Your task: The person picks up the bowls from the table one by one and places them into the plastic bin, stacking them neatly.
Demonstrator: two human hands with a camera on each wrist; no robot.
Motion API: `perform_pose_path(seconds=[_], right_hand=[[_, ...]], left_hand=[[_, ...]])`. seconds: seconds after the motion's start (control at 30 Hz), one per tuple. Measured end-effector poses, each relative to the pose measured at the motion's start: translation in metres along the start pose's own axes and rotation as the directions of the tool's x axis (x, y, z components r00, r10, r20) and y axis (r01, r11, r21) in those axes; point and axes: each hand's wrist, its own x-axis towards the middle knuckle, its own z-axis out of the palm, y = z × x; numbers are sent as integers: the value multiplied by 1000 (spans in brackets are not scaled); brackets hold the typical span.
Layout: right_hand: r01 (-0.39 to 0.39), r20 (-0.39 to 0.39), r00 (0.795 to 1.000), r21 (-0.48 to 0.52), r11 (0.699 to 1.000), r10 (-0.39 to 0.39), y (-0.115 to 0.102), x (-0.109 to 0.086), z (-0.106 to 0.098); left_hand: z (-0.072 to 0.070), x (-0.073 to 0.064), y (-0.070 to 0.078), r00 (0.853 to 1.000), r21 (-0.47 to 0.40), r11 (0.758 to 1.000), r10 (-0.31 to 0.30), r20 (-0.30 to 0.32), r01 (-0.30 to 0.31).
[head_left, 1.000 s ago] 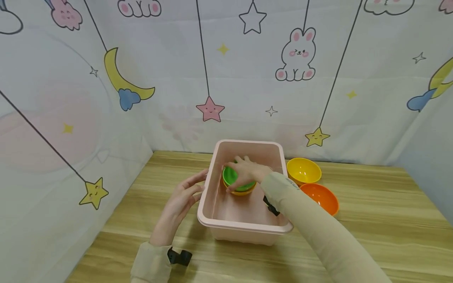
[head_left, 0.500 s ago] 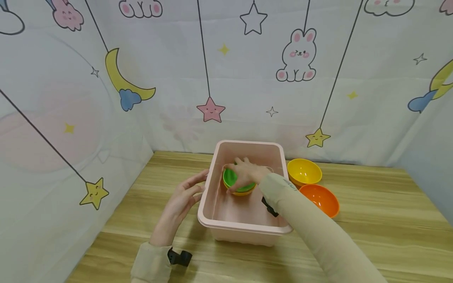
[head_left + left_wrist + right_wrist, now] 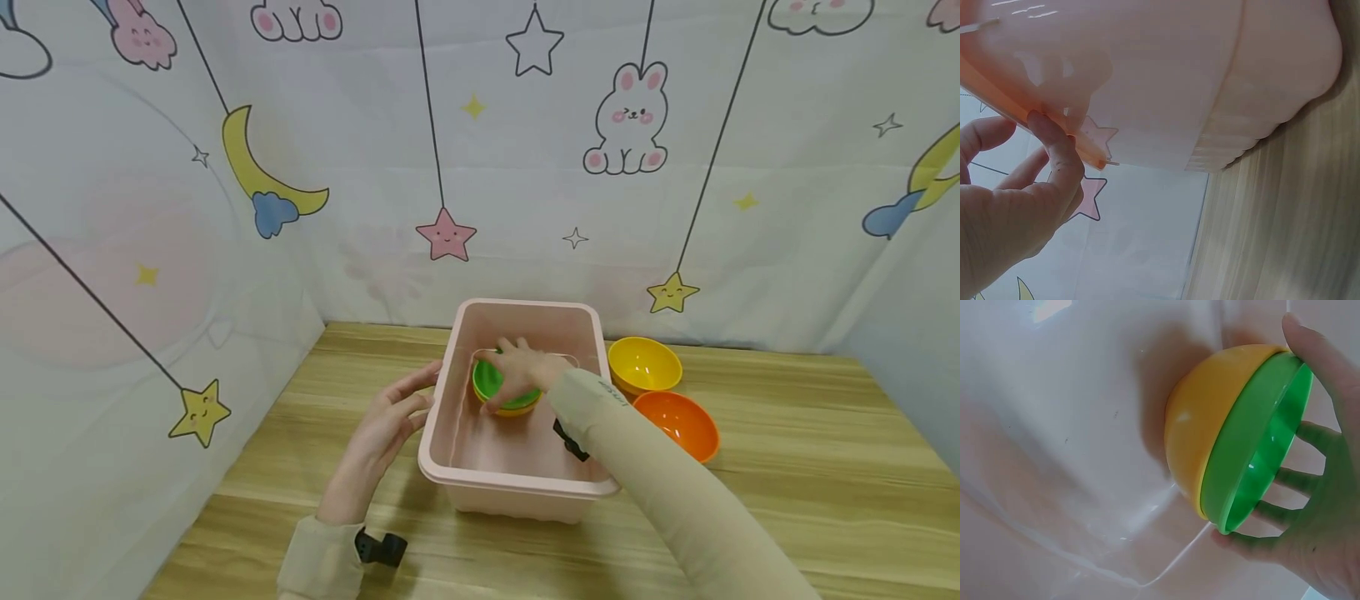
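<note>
A pale pink plastic bin (image 3: 517,477) stands on the wooden table. Inside it, a green bowl (image 3: 487,379) is nested in a yellow-orange bowl (image 3: 1200,419). My right hand (image 3: 521,371) reaches down into the bin and grips the green bowl by its rim, thumb on one side and fingers spread along the other. In the right wrist view the green bowl (image 3: 1241,444) sits slightly proud of the yellow-orange one. My left hand (image 3: 392,417) touches the outside of the bin's left rim with its fingertips; the left wrist view shows fingers (image 3: 1054,147) under the rim.
Right of the bin, a yellow bowl (image 3: 645,364) and an orange bowl (image 3: 678,425) stand on the table (image 3: 810,450), the orange one partly behind my right sleeve. A printed cloth (image 3: 517,167) hangs behind and to the left.
Almost nothing differs. My right hand stays on the green bowl and my left hand at the bin's rim; the view shifts very slightly.
</note>
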Motion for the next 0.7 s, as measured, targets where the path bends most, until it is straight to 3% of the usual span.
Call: perform_pose_path(seconds=[0.7], right_hand=[[45, 15, 999, -5, 999, -45, 5, 0, -11]], left_hand=[[1, -1, 1, 1000, -1, 1000, -7, -18, 7]])
